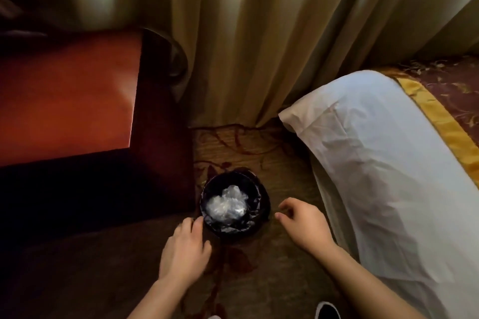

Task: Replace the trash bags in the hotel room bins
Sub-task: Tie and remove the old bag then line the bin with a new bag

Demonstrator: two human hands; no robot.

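Heavy beige curtains (246, 41) hung in long, soft folds across the back of the room, reaching down to the floor. On the right a bed (388, 176) pushed into view, its smooth white sheet creased at the corner, with a maroon floral runner (456, 85) edged by a shiny gold band. On the left stood a dark wooden table (64, 101) with a glossy reddish-brown top and a near-black square rim. A brown patterned carpet (259, 145), woven with dark red leaf shapes, covered the floor between them.

The small round bin (234, 206) stood on the carpet just beside the table's corner, between table and bed. A glossy black trash bag (255, 217) lined it, folded over the rim in wrinkles. Inside lay a crumpled wad of clear plastic (228, 204). No writing could be read anywhere.

The left hand (185, 248) was at the bin's near left edge, fingers loosely spread, fingertips touching or nearly touching the bag's rim, gripping nothing. The right hand (303, 223) hovered just right of the bin, fingers curled loosely and open, empty. The toe of a dark shoe (328, 311) showed at the bottom edge.
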